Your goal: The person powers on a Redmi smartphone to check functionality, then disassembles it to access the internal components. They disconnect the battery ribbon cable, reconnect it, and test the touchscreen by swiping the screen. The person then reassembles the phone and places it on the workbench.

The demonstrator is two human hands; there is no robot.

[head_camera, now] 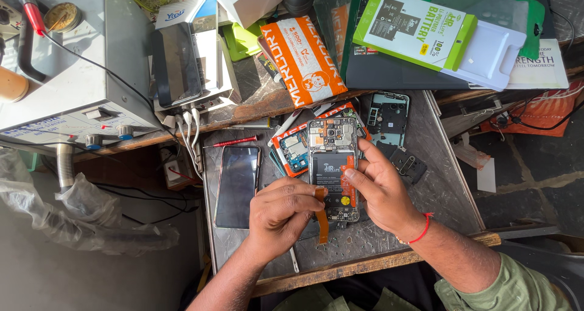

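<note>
free room: bare tabletop (447, 192) lying open to the right.
blocking left: dark phone (237, 186) lying flat.
blocking rear: back cover (389, 117), boxes crowding.

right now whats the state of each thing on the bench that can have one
opened phone: back cover off, face down, battery showing
orange flex strip: loose, pinched in left hand
right hand: fingertips pressing on the battery
dark phone: lying flat, screen off
back cover: off, inner side up
red screwdriver: lying unused
</note>
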